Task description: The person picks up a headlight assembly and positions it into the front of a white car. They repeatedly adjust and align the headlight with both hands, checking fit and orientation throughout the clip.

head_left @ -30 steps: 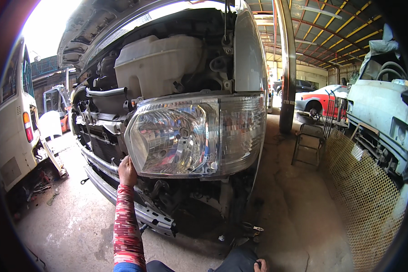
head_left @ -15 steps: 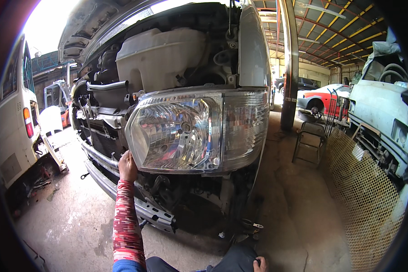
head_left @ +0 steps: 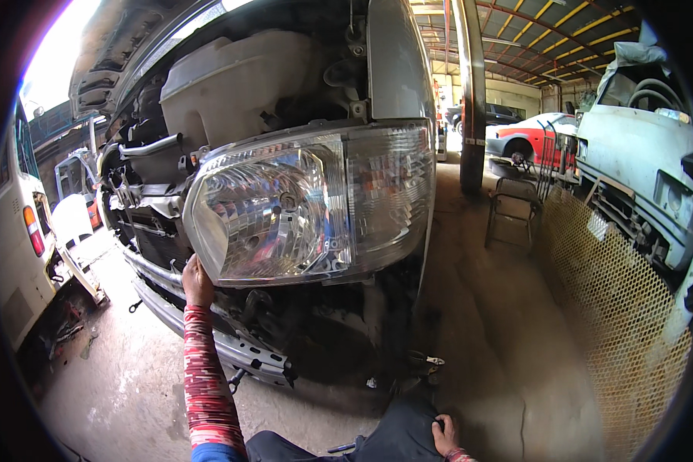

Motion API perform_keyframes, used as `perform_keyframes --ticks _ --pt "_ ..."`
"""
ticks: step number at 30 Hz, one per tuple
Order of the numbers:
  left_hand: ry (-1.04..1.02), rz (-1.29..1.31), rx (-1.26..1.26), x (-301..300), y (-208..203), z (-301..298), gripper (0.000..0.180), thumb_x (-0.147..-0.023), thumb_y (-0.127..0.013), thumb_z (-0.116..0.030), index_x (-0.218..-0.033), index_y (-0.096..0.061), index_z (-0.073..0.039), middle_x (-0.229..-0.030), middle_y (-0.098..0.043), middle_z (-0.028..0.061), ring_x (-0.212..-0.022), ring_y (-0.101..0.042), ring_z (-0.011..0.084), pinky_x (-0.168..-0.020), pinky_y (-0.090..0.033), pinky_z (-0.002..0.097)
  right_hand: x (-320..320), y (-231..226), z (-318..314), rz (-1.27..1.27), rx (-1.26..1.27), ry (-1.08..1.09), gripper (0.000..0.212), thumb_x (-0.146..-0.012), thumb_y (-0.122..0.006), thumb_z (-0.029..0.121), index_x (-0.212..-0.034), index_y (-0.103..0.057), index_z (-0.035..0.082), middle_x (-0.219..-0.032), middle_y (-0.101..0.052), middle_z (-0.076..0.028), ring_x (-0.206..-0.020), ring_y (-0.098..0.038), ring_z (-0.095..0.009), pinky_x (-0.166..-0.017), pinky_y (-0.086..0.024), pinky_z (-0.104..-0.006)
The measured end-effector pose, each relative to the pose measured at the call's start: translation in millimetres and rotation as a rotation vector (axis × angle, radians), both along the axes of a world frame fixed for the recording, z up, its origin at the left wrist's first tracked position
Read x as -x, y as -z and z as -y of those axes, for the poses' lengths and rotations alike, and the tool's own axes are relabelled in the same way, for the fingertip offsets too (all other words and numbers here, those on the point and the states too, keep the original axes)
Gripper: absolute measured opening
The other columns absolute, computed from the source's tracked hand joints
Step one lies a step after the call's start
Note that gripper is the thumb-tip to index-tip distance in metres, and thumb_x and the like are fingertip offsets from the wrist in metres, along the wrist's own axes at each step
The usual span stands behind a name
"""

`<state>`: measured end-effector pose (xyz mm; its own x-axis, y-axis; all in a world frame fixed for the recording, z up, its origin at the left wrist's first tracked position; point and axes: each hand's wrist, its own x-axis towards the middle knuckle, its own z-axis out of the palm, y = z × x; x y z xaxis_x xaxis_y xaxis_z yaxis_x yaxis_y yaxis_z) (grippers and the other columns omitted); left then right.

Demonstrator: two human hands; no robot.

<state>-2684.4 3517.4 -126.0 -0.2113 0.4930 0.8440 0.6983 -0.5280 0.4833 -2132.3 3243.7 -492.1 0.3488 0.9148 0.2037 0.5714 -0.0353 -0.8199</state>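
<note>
A large clear headlight (head_left: 273,215) sits at the front corner of a vehicle whose front is stripped down. My left hand (head_left: 198,283), at the end of a red patterned sleeve, grips the lamp's lower left edge; some of its fingers are hidden behind the lamp. Low in the picture, my right hand (head_left: 443,433) lies on my knee with nothing in it. Above the lamp is a whitish plastic tank (head_left: 235,88). Beneath my left hand runs a silver metal bumper beam (head_left: 242,356).
Pliers (head_left: 433,359) lie low under the front corner. To the right stand a folding chair (head_left: 512,215), a metal mesh panel (head_left: 593,285) and a pale vehicle body (head_left: 627,165). A post (head_left: 472,108) rises behind. A white van (head_left: 23,231) is at the left.
The view has turned slightly, so the vehicle appears farther left and higher. My left hand keeps its hold on the headlight. More of my right hand shows on the knee.
</note>
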Motion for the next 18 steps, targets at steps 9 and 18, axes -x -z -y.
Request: perform_keyframes --ticks 9,18 --pt "-0.075 -0.13 -0.035 11 6 -9 0.055 -0.106 -0.036 -0.043 -0.112 -0.065 0.003 -0.1 -0.07 0.0221 -0.096 -0.067 0.0393 -0.084 -0.05 0.0417 1 0 0 -0.008 0.053 0.027 0.029 -0.093 -0.061 0.03 -0.113 -0.058 0.01 -0.113 -0.057 -0.021 -0.113 -0.054 -0.042 -0.099 -0.042 -0.0481" --pt "-0.05 -0.117 -0.008 9 3 -6 0.058 -0.106 -0.033 -0.044 -0.11 -0.065 0.004 -0.099 -0.069 0.0227 -0.094 -0.066 0.0406 -0.082 -0.049 0.0424 -7 25 -6 0.027 0.045 0.033 0.028 -0.093 -0.061 0.029 -0.114 -0.058 0.01 -0.113 -0.056 -0.02 -0.113 -0.053 -0.041 -0.099 -0.042 -0.0476"
